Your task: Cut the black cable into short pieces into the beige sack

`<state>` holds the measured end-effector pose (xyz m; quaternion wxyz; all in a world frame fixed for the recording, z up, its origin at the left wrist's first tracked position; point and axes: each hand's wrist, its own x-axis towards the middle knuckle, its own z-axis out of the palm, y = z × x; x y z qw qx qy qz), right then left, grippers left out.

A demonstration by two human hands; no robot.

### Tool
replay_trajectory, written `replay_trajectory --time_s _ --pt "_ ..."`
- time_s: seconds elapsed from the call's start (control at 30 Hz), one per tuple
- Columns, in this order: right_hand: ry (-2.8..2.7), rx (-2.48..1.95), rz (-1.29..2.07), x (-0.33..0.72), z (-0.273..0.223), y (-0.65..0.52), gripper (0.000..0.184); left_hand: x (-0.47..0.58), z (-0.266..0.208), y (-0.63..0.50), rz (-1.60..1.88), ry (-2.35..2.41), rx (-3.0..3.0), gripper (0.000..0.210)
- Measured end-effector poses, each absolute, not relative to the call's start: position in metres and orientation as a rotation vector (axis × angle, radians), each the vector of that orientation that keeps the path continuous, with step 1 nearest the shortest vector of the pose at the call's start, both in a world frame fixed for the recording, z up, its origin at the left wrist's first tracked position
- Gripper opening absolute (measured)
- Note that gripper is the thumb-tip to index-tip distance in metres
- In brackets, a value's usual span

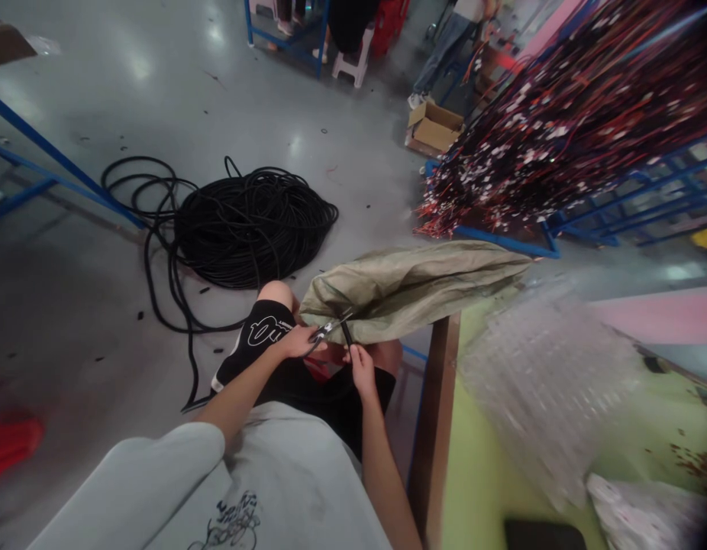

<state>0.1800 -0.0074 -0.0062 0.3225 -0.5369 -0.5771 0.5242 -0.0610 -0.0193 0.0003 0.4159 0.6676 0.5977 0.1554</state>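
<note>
My left hand (300,342) is closed around the handles of a pair of scissors (328,329), whose blades point up and to the right. Pinched in my right hand (363,368) is a short length of black tubing (347,334), its upper end at the scissor blades. Whether the blades touch or cut it I cannot tell. Just beyond both hands, an olive-beige sack (422,286) stretches from over my knees toward the table, its mouth facing me.
A large coil of black tubing (250,225) lies on the floor ahead to the left. Bundled wires (537,145) fill a blue rack at right. A green-topped table (479,435) bears clear plastic packaging (551,382). A cardboard box (434,128) and other people are farther back.
</note>
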Motion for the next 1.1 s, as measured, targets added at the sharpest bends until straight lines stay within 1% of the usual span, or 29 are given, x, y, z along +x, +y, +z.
replay_trajectory --time_s 0.13,0.37,0.47,0.6,0.77,0.93,1.1 --pt "-1.501 -1.414 1.396 0.1799 -0.005 -0.0075 0.048 -0.061 -0.0002 -0.0179 0.377 1.506 1.66 0.054" --pt "-1.473 -1.429 1.405 0.1808 -0.011 -0.0079 0.053 -0.063 -0.0045 -0.0199 0.251 1.539 1.665 0.06" --pt "-1.476 -1.428 1.384 0.1815 -0.0119 -0.0077 0.05 -0.0625 -0.0045 -0.0191 0.29 1.523 1.7 0.057" --pt "-1.473 -1.42 1.313 0.1824 -0.0112 -0.0076 0.038 -0.0603 -0.0038 -0.0157 0.302 1.549 1.721 0.058" --pt "-1.475 -1.406 1.286 0.1826 -0.0103 -0.0077 0.031 -0.0609 -0.0042 -0.0169 0.314 1.474 1.723 0.055" --pt "-1.467 -1.403 1.294 0.1822 -0.0131 -0.0066 0.032 -0.0635 -0.0074 -0.022 0.256 1.478 1.7 0.061" --pt "-1.47 -1.399 1.368 0.1818 -0.0126 -0.006 0.036 -0.063 -0.0086 -0.0206 0.342 1.5 1.735 0.057"
